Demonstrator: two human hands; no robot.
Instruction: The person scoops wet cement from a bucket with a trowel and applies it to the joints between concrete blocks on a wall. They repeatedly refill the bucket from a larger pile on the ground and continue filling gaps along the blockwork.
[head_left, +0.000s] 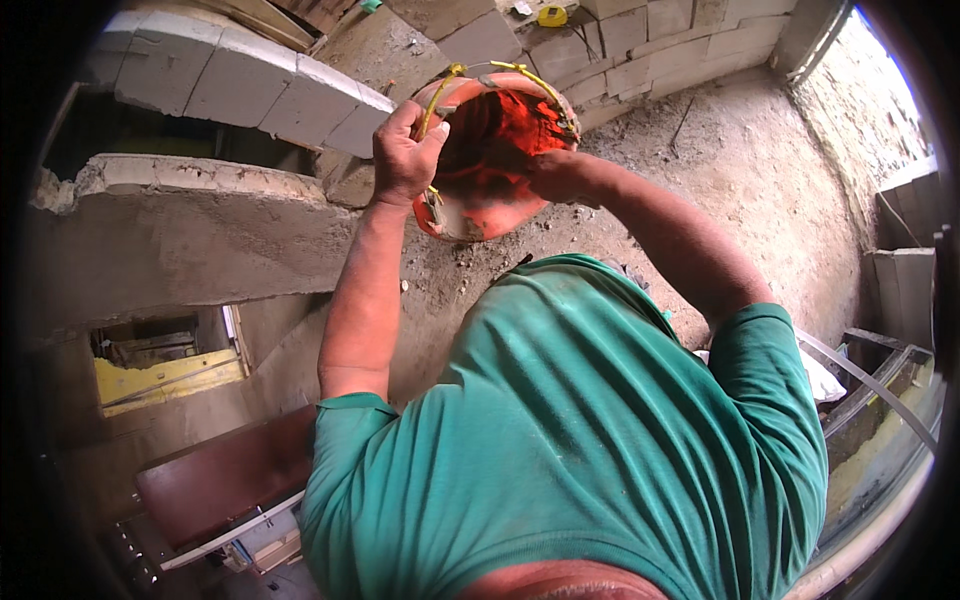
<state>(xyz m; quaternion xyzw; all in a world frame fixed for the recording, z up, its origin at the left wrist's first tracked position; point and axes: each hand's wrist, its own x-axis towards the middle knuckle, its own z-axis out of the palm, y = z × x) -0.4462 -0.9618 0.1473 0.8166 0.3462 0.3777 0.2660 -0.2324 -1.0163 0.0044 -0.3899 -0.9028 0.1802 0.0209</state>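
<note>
A worker in a dusty green T-shirt [590, 430] grips an orange bucket [480, 222] in front of the body, its mouth facing the wearer. The left hand [403, 158] is clamped on the bucket's left rim, thumb lying over the edge beside a yellow cord [532, 77] that runs along the top of the rim. The right hand [563, 178] reaches over the bucket's right side into its mouth; its fingertips are lost in the shadowed interior, and whether they are together, apart or closed on something cannot be told. Grey smears mark the bucket's lower lip, and its inside glows red. Left of the bucket runs a row of pale blocks [235, 78]; above and to its right stands a block wall [685, 38]. Bare, gritty ground [740, 190] spreads to the bucket's right, and a red-brown panel [225, 480] lies well below and left of it.
</note>
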